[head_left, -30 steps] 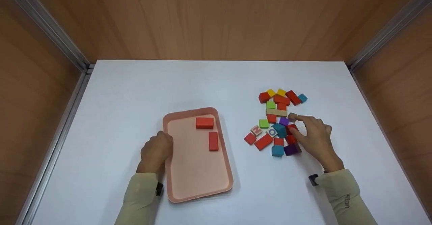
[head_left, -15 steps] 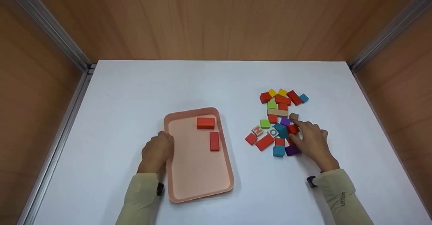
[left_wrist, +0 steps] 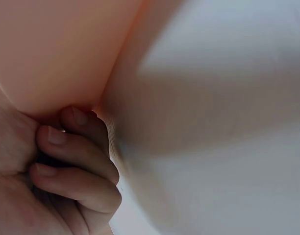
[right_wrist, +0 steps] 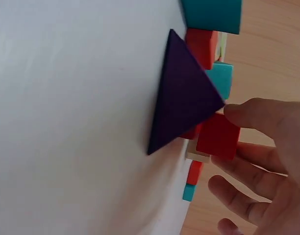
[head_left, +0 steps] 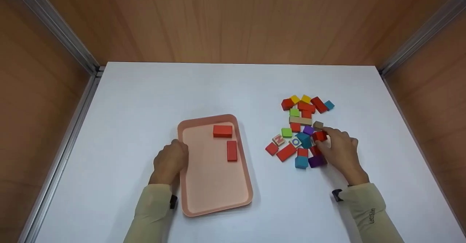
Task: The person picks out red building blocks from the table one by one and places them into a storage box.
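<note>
Fingers of the right hand [head_left: 340,151] pinch a red block [head_left: 320,136] between thumb and forefinger at the right edge of the block pile [head_left: 302,130]; in the right wrist view this red block [right_wrist: 218,136] sits just behind a dark purple block [right_wrist: 182,100]. Curled fingers of the left hand [head_left: 169,161] press against the left rim of the pink tray [head_left: 214,206]. Two red blocks [head_left: 222,130] lie in the tray's far part. All stands on a white table [head_left: 145,97].
</note>
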`<state>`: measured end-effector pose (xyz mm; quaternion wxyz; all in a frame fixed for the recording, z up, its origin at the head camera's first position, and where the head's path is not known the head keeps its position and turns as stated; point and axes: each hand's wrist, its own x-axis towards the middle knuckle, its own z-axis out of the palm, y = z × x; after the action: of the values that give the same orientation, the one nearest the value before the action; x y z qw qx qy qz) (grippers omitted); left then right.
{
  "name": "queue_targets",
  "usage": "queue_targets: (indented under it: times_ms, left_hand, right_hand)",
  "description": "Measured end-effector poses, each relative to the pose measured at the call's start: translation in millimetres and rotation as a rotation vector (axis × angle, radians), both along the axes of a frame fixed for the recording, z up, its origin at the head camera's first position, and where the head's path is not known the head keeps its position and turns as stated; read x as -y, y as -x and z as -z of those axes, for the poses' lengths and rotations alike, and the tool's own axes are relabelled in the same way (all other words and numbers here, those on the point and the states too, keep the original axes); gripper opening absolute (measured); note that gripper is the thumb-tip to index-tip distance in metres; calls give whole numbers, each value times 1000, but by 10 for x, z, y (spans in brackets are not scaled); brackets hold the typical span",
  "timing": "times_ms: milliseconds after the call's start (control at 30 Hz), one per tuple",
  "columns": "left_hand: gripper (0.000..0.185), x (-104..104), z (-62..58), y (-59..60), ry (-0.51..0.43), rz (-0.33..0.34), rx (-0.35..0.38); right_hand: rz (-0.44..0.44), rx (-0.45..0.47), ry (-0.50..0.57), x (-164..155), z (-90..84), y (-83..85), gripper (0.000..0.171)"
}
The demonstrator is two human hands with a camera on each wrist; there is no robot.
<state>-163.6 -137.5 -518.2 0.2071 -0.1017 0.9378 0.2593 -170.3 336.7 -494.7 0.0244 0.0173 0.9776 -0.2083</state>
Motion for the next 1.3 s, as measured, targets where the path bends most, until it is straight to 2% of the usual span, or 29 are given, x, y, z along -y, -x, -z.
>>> queue_targets:
  times_ms: [167,367,600,833,1033,1300]
  left_hand:
    - [35,0,-4,-5,1,-10,-7]
    - [33,-17,8,-3,-8,-1,-11]
    - [30,-14,21,6,-1,8,-10]
    - [30,-5,25,9,34,36,-26]
    - [32,-4,26,-1,29,28,-55]
    - [37,-7,21,-11,5,-3,-67]
  right_hand:
    - [-37,-49,8,158,-79,-34,60]
    - [-129,-102,22,481,-138,-85,58]
    - [-269,-201,50,950,-190,-182,55]
    - [-456,-339,55,1382,-175,-312,54]
    - [-564,-294,70,1663,-190,-432,56]
    - [-615,-267,49,1824,-131,-510,58]
